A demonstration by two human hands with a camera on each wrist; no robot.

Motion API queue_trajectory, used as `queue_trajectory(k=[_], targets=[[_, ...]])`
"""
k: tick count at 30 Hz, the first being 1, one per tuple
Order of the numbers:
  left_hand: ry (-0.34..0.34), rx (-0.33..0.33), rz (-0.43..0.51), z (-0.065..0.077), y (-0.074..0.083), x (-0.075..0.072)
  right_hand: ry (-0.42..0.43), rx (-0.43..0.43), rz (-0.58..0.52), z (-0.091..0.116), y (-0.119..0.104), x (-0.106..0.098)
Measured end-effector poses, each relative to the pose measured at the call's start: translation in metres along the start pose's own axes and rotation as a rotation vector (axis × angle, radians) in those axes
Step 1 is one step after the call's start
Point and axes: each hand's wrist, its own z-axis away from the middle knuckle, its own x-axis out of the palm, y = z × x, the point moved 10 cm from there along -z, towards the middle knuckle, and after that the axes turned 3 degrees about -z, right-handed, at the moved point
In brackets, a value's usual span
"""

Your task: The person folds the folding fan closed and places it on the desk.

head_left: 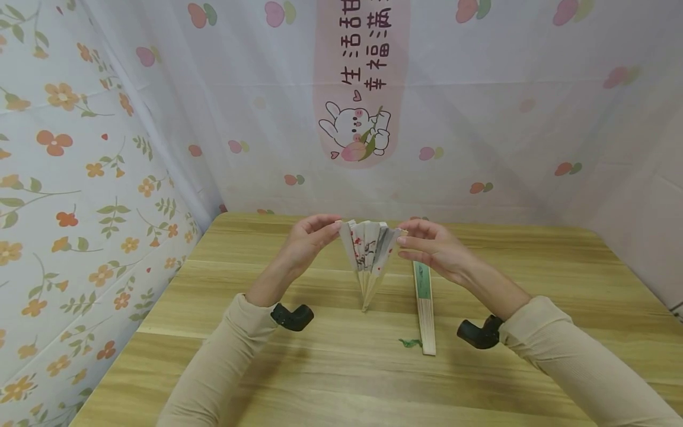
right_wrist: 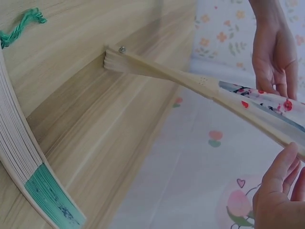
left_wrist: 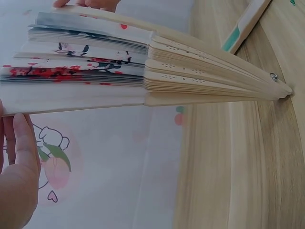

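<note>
A white folding fan [head_left: 366, 249] with red blossoms and dark branches stands partly spread, its riveted end down at the table top. My left hand [head_left: 309, 240] pinches the upper corner of its left outer stick between thumb and fingers. At the opposite upper corner, my right hand [head_left: 434, 249] pinches the other outer stick. In the left wrist view the pale ribs [left_wrist: 205, 74] run to a metal rivet, with several pleats still bunched together. A closed green folding fan [head_left: 424, 308] lies on the table below my right hand, untouched.
The wooden table [head_left: 331, 379] reaches back to a white curtain [head_left: 256, 130] with a rabbit print. A green cord [right_wrist: 24, 26] hangs off the closed fan's end. Dark camera mounts [head_left: 292, 318] sit at both wrists. A flowered cloth [head_left: 80, 207] borders the left side.
</note>
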Motion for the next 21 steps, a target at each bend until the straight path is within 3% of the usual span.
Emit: queue_trajectory(k=[9, 21], targets=[[-0.041, 0.031, -0.026, 0.000, 0.003, 0.010, -0.028, -0.018, -0.003, 0.000, -0.002, 0.006], [-0.056, 0.034, -0.061, 0.000, 0.004, 0.013, -0.026, -0.033, -0.021, -0.001, -0.003, 0.007]])
